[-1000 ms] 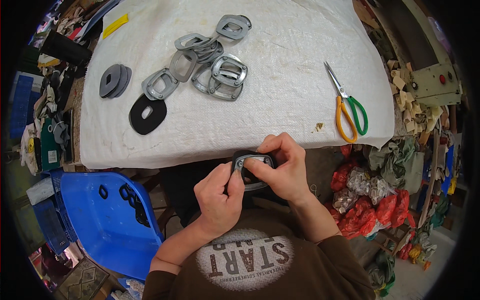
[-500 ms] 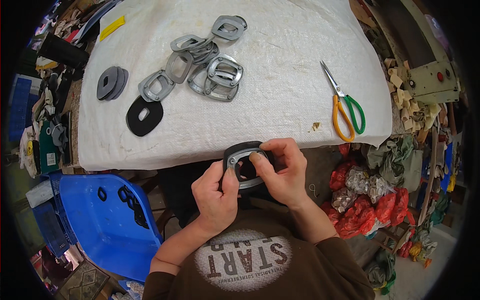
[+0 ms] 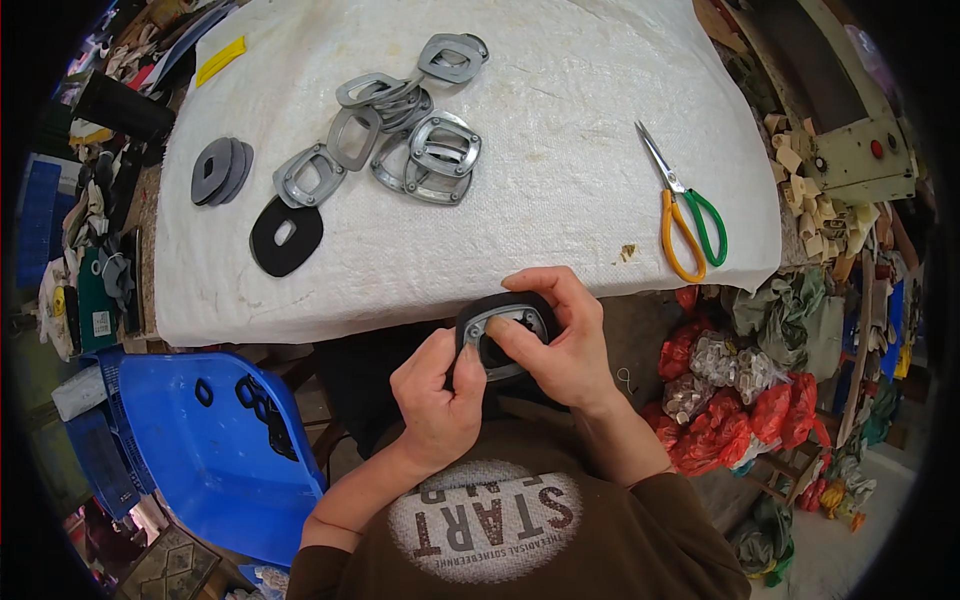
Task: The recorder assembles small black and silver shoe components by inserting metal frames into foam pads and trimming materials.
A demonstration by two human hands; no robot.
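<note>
Just below the table's front edge I hold a rounded grey metal frame (image 3: pixel 505 372) with a black pad (image 3: pixel 512 299) wrapped along its outer edge. My left hand (image 3: pixel 436 395) pinches its left side, thumb on the metal. My right hand (image 3: pixel 562 350) grips the right side, its thumb pressed on the frame near the opening and the fingers curled over the far edge. The underside is hidden. On the table lie several similar metal frames (image 3: pixel 445 142) in a loose heap. A black oval pad (image 3: pixel 270 250) with a central hole rests beside them, partly under one frame.
Grey oval pads (image 3: pixel 212 172) are stacked at the table's left, near a yellow strip (image 3: pixel 220 62). Scissors (image 3: pixel 683 215) with orange and green handles lie at the right. A blue tub (image 3: pixel 190 450) holding black rings stands lower left; red plastic bags (image 3: pixel 715 430) sit lower right.
The frame and pad have turned and shifted slightly right. My right fingers have slid over the far edge, and the black pad now shows more along the top.
</note>
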